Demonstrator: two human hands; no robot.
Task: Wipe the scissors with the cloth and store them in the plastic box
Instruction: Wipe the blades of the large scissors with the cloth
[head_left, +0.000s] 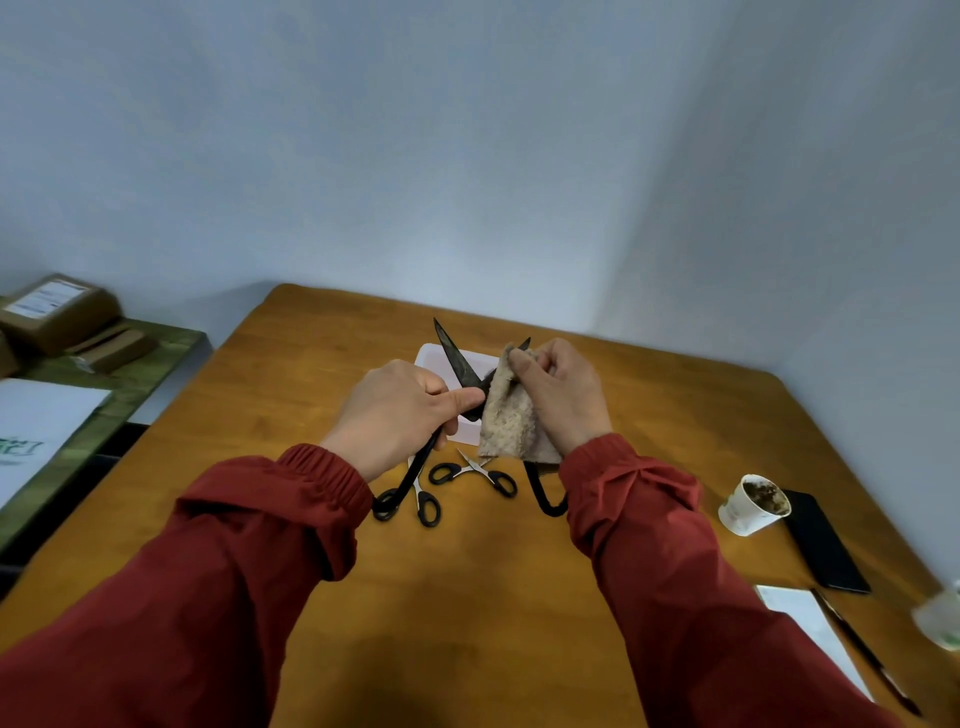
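Left hand (397, 410) grip clenched on large black scissors (457, 358), blades spread; right hand (563, 392) pinching cloth (511, 421) around 1 blade.

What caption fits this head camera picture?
Left hand holds big black scissors open while right hand wipes a blade with cloth.

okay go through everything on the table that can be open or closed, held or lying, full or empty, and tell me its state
Large black scissors: open, held by left hand.
Cloth: held by right hand, wrapped on one blade.
Small scissors: lying open.
Plastic box: lidless.
Paper cup: tipped, brown residue inside.
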